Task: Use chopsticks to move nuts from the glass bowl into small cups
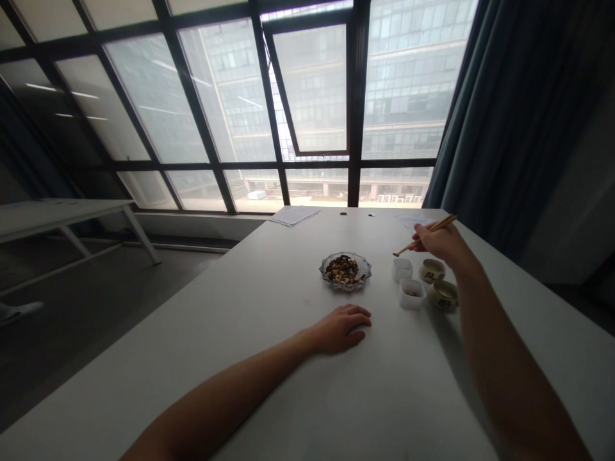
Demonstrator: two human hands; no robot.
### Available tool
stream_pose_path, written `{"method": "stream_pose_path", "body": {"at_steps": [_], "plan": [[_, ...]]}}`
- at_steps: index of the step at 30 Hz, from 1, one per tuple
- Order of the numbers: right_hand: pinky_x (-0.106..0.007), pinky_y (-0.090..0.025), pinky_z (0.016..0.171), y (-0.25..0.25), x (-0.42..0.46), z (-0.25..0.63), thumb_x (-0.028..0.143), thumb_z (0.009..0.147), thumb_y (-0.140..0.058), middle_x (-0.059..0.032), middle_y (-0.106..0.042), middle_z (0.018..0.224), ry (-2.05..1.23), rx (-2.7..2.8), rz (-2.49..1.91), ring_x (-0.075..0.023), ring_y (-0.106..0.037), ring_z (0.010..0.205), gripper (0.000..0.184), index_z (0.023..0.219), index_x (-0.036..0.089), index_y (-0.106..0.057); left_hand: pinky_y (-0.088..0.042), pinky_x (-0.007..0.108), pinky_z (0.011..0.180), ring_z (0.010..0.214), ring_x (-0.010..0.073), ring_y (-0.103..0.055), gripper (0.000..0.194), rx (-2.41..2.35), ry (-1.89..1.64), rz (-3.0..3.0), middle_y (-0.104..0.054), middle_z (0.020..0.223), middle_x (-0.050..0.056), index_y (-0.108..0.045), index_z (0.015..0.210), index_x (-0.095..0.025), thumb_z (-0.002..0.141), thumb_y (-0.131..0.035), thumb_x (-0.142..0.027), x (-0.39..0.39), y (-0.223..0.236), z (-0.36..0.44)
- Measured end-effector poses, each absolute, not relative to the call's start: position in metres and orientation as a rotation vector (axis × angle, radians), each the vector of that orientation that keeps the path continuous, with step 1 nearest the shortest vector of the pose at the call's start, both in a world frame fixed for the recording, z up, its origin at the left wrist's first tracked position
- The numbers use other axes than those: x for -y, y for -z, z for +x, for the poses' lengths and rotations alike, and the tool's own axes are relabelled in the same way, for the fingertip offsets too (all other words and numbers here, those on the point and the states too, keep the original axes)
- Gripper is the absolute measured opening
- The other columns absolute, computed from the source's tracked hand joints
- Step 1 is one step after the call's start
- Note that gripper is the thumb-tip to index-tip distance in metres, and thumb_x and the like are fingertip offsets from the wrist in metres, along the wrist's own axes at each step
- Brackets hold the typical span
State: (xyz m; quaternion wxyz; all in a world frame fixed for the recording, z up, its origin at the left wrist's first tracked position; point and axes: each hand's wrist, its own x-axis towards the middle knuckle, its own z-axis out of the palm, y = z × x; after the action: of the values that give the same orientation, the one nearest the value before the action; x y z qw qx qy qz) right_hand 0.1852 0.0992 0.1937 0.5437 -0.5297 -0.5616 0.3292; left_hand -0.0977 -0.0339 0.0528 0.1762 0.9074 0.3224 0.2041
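My right hand (435, 242) grips a pair of wooden chopsticks (444, 223), raised over the right side of the table. A small brown piece seems to sit at their tips, above a white plastic cup (402, 269). A second white cup (411, 293) stands nearer to me with a little something in it. Beside them are two pale ceramic cups with dark characters, one farther (431, 271) and one nearer (444, 297). My left hand (342, 329) lies flat on the table, fingers spread, just in front of a clear glass bowl (345, 286) of mixed dark and light pieces.
Papers (294, 216) lie at the far left edge of the white table (269, 301), and another sheet shows behind my right hand. A second table (62, 214) stands at the left, near a person's shoe (22, 311). Windows and a blue curtain (485, 128) border the far side.
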Motion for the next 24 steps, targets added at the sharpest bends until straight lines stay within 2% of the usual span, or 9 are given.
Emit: {"method": "stream_pose_path", "body": {"at_steps": [5, 18, 21, 24], "plan": [[-0.026, -0.061, 0.041, -0.184, -0.108, 0.200, 0.023, 0.080, -0.083, -0.0082, -0.069, 0.053, -0.777, 1.323, -1.356, -0.0227, -0.071, 0.045, 0.023, 0.067, 0.017, -0.064, -0.040, 0.038, 0.116, 0.129, 0.0254, -0.056, 0.032, -0.912, -0.582, 2.575, -0.062, 0.138, 0.010, -0.065, 0.128, -0.023, 0.097, -0.060, -0.025, 0.035, -0.055, -0.098], [-0.031, -0.066, 0.055, -0.194, -0.107, 0.198, 0.023, 0.093, -0.071, -0.0118, -0.075, 0.068, -0.731, 1.306, -1.325, -0.0248, -0.076, 0.058, 0.022, 0.072, 0.015, -0.067, -0.039, 0.040, 0.117, 0.133, 0.0256, -0.053, 0.035, -0.885, -0.520, 2.672, -0.060, 0.143, 0.008, -0.061, 0.134, -0.024, 0.099, -0.055, -0.024, 0.037, -0.056, -0.098], [-0.031, -0.066, 0.055, -0.197, -0.106, 0.200, 0.027, 0.093, -0.071, -0.0118, -0.074, 0.068, -0.758, 1.263, -1.300, -0.0253, -0.076, 0.058, 0.025, 0.071, 0.016, -0.066, -0.036, 0.048, 0.119, 0.142, 0.0312, -0.044, 0.042, -0.902, -0.366, 2.761, -0.053, 0.153, 0.005, -0.055, 0.143, -0.030, 0.101, -0.053, -0.029, 0.045, -0.058, -0.089], [-0.029, -0.065, 0.055, -0.202, -0.104, 0.202, 0.029, 0.094, -0.071, -0.0112, -0.074, 0.067, -0.742, 1.251, -1.291, -0.0240, -0.076, 0.056, 0.025, 0.073, 0.015, -0.068, -0.034, 0.064, 0.113, 0.145, 0.0439, -0.038, 0.050, -1.087, -0.238, 2.748, -0.039, 0.162, 0.010, -0.047, 0.152, -0.038, 0.102, -0.053, -0.046, 0.046, -0.058, -0.066]]}}
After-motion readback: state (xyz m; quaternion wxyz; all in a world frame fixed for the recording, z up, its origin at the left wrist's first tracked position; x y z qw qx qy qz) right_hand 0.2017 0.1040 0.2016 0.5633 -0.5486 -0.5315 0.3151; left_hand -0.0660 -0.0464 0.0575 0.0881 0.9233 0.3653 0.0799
